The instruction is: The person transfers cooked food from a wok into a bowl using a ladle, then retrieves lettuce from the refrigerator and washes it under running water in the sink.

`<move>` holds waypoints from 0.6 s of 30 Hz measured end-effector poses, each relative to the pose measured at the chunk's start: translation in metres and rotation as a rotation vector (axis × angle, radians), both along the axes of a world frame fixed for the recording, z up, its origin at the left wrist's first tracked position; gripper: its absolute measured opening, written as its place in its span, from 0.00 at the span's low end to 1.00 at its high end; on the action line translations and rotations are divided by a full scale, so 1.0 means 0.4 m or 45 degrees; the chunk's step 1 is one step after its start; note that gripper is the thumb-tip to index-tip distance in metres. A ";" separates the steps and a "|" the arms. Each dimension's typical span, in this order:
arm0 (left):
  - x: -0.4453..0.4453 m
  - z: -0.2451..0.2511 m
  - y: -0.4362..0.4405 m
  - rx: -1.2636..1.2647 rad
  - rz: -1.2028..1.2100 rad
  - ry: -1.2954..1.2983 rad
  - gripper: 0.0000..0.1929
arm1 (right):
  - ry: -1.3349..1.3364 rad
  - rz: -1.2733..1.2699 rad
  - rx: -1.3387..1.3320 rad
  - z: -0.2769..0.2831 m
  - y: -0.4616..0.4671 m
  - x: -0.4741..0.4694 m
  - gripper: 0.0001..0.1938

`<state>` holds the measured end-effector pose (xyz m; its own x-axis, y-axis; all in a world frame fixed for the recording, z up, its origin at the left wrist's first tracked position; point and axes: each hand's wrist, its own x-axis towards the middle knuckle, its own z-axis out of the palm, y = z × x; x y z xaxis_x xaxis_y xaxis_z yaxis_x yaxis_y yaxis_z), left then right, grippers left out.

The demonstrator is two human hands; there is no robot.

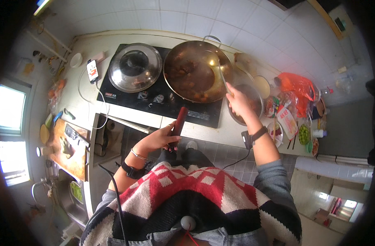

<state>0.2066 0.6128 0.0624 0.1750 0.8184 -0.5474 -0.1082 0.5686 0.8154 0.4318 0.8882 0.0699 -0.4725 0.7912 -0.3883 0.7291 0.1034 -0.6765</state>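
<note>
My right hand (239,100) is closed around the handle of a metal ladle (221,72). The ladle's bowl lies inside the wok (175,73), against its right side, over dark brown stew with chunks in it. My left hand (162,137) grips the dark red wok handle (182,118) in front of the gas stove (138,100). Left of the wok, a second pan sits under a domed metal lid (135,67). A metal bowl (258,115) with reddish food stands right of the stove, partly behind my right hand and forearm.
A phone (92,71) on a cable lies left of the stove. Right of it are an orange plastic bag (295,84), a plate (278,144), chopsticks and a bowl of green pieces (304,134). A cleaver (75,135) rests on the wooden cutting board (76,166) beside the sink.
</note>
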 end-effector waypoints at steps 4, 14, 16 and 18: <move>-0.010 -0.009 -0.009 0.016 0.002 -0.005 0.37 | 0.112 0.081 -0.238 -0.022 0.046 -0.093 0.28; -0.032 -0.003 -0.004 0.034 -0.037 0.080 0.38 | -0.072 0.810 0.252 0.041 0.014 -0.043 0.30; -0.032 -0.001 -0.004 0.040 -0.036 0.087 0.38 | -0.219 1.011 0.646 0.065 0.017 0.012 0.30; -0.034 -0.003 -0.004 0.016 -0.030 0.044 0.39 | -0.342 1.082 0.946 0.098 0.020 0.068 0.30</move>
<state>0.1930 0.6111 0.0611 0.1756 0.8212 -0.5429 -0.0669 0.5602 0.8257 0.4590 0.8964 0.1092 -0.9337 0.3338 -0.1296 0.3452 0.9353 -0.0781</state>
